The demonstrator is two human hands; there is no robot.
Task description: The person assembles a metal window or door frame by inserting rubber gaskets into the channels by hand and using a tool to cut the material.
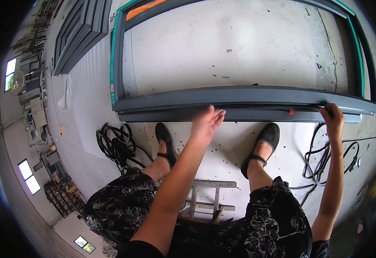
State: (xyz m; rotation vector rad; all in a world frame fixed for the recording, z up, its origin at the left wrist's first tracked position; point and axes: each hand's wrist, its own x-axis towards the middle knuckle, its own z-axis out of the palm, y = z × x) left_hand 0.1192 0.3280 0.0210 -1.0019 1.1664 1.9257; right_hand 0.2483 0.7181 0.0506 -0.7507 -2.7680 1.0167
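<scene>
A dark grey window frame [256, 92] with green edging lies in front of me, its near bar running across the view. Along that bar stretches a thin black sealing strip [261, 105]. My left hand [205, 125] is over the near edge of the bar, fingers stretched out and slightly blurred, with nothing seen in it. At the bar's right end, my right hand [334, 122] has thumb and fingers closed on the black strip. A small orange-red piece [291, 112] sits on the bar between the hands.
Loops of black strip lie on the floor at left [114, 146] and right [319, 159]. My shoes [164, 139] flank a wooden stool [213, 185]. More grey frames [82, 34] are stacked at the far left. Small dark scraps dot the floor.
</scene>
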